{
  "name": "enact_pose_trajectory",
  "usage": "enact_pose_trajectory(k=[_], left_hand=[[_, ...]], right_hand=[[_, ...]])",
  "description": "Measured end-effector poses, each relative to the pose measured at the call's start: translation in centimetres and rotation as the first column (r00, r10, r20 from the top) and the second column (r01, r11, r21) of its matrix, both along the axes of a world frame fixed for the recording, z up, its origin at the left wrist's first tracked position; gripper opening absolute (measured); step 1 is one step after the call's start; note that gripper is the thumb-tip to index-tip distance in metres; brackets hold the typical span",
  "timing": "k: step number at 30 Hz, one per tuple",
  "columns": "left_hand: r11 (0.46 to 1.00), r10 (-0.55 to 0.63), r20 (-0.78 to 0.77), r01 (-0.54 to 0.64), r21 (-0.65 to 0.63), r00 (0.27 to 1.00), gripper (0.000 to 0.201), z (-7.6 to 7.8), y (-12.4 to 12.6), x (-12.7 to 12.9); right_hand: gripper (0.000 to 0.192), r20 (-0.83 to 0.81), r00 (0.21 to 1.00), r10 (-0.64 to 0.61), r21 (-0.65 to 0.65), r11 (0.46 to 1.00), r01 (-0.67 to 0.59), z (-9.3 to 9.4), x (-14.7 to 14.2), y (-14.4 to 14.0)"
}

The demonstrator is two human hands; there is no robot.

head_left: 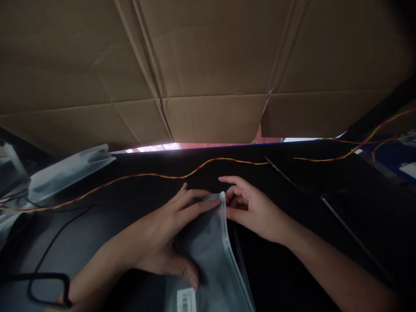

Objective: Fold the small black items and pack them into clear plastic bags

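A translucent grey zip bag with a white zip strip lies in front of me on the black surface. A white barcode label is stuck on its near part. My left hand lies spread over the bag, its fingers stretched to the far end of the zip and its thumb resting apart, near the label. At the zip's far end, my right hand has its thumb and curled fingers closed at the bag's edge, while its index finger points outward. The exact fingertip contact there is partly hidden.
A cardboard sheet spans the back. A red-and-yellow twisted wire crosses the table. Another translucent bag lies at left, near a black cable. Dark flat objects with a light edge lie at right.
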State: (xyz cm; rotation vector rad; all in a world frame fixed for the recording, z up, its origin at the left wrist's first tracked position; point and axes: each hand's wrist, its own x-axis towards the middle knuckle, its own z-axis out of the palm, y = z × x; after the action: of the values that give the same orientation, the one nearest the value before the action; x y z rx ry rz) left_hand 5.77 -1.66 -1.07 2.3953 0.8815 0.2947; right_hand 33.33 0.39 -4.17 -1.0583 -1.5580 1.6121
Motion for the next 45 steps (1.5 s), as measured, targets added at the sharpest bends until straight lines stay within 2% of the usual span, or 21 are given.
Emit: enact_pose_trajectory(k=[3, 6, 9, 11, 14, 16, 19, 22, 25, 27, 30, 33, 36, 40, 42, 45], left_hand=[[0.999, -0.012, 0.053, 0.013, -0.029, 0.999, 0.121, 0.1, -0.3, 0.6], [0.998, 0.047, 0.175, -0.039, -0.049, 0.984, 0.090, 0.0, -0.4, 1.2], [0.990, 0.143, 0.247, -0.136, -0.047, 0.958, 0.055, -0.1, -0.5, 1.8], [0.979, 0.200, 0.262, -0.184, -0.083, 0.944, 0.042, -0.1, -0.5, 2.1], [0.954, 0.287, 0.291, -0.246, -0.169, 0.913, 0.032, 0.1, -0.7, 2.4], [0.937, 0.338, 0.293, -0.290, -0.196, 0.895, 0.031, 0.2, -0.9, 2.4], [0.931, 0.359, 0.248, -0.329, -0.156, 0.900, 0.036, 0.3, -1.1, 2.5], [0.944, 0.329, 0.208, -0.317, -0.089, 0.921, 0.031, 0.6, -1.1, 2.6], [0.940, 0.333, 0.216, -0.305, -0.153, 0.918, 0.016, 0.8, -1.2, 2.8], [0.918, 0.381, 0.224, -0.339, -0.207, 0.897, 0.021, 0.8, -1.2, 2.9], [0.892, 0.440, 0.234, -0.391, -0.227, 0.867, 0.031, 0.4, -1.3, 3.1], [0.875, 0.482, 0.267, -0.446, -0.186, 0.834, 0.030, -0.1, -1.0, 2.9], [0.831, 0.551, 0.286, -0.548, -0.097, 0.784, 0.030, -0.1, -0.2, 2.0], [0.740, 0.638, 0.237, -0.668, 0.074, 0.733, 0.028, 0.3, 1.0, 0.1], [0.711, 0.655, 0.208, -0.686, 0.156, 0.726, 0.026, 0.6, 1.6, -0.7], [0.676, 0.660, 0.174, -0.679, 0.288, 0.731, 0.025, 1.2, 2.1, -1.5]], right_hand=[[0.059, 0.056, 0.998, 0.003, 0.037, 0.999, -0.005, -0.4, -0.8, -0.6], [0.054, 0.097, 0.995, 0.034, 0.069, 0.997, -0.040, -0.1, -1.2, -1.2], [0.057, 0.013, 0.996, 0.091, 0.003, 0.996, -0.091, 0.7, -1.2, -1.3], [0.056, -0.063, 0.992, 0.113, -0.091, 0.989, -0.119, 1.2, -1.2, -1.2], [0.044, -0.120, 0.987, 0.106, -0.201, 0.971, -0.129, 1.4, -1.3, -1.0], [0.034, -0.131, 0.985, 0.116, -0.218, 0.965, -0.143, 1.4, -1.5, -1.0], [0.030, -0.138, 0.978, 0.156, -0.222, 0.958, -0.184, 1.4, -1.6, -0.9], [0.038, -0.013, 0.991, 0.132, -0.086, 0.987, -0.132, 1.5, -1.8, -1.2], [0.042, 0.178, 0.982, 0.065, 0.121, 0.989, -0.088, 1.5, -2.0, -1.7], [0.045, 0.221, 0.973, 0.062, 0.181, 0.978, -0.103, 1.6, -2.1, -2.0], [0.048, 0.217, 0.972, 0.087, 0.194, 0.972, -0.131, 1.7, -2.3, -2.3], [0.046, 0.192, 0.969, 0.155, 0.114, 0.977, -0.179, 2.0, -2.4, -2.4], [0.047, 0.180, 0.946, 0.271, 0.012, 0.961, -0.277, 2.4, -2.3, -2.7], [0.041, 0.232, 0.837, 0.497, -0.096, 0.867, -0.488, 3.1, -2.0, -3.3], [0.036, 0.253, 0.771, 0.584, -0.144, 0.811, -0.567, 3.5, -1.8, -3.6], [0.032, 0.280, 0.706, 0.650, -0.178, 0.758, -0.627, 3.9, -1.6, -3.7]])
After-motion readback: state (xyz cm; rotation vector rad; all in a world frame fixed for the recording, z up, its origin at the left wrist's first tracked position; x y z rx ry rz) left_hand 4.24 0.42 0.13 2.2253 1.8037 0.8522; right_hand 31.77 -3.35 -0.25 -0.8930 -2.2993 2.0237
